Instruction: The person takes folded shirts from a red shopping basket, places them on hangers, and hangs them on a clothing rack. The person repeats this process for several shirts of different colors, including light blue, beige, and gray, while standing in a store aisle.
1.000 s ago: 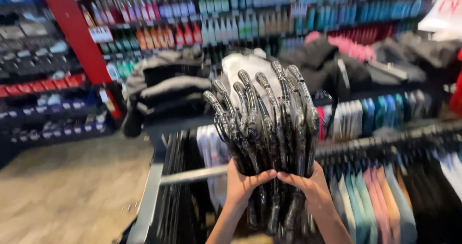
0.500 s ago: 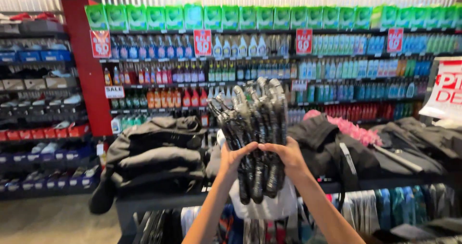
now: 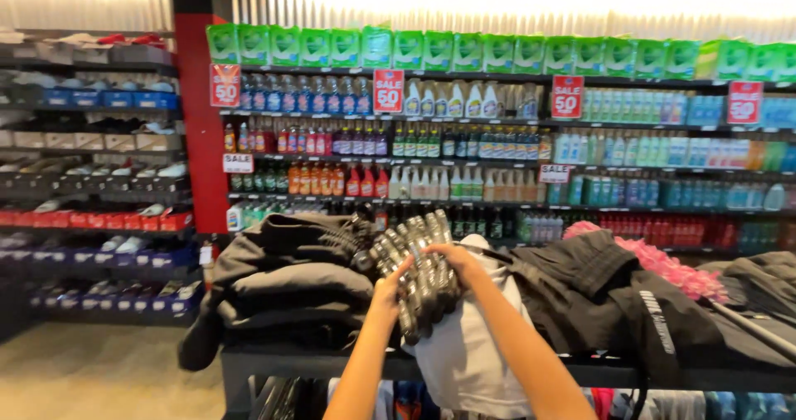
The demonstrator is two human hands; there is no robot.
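Hangers (image 3: 414,262), a black bundle, sit clamped between both hands: left hand (image 3: 388,291) grips one side, right hand (image 3: 458,264) the other, above folded clothes (image 3: 290,275).

I see a dark display shelf (image 3: 497,374) across the lower frame. At nine o'clock on it lie folded dark jackets (image 3: 290,283); at centre a white garment (image 3: 464,345); toward three o'clock more black clothing (image 3: 613,304) — and something pink (image 3: 663,267).
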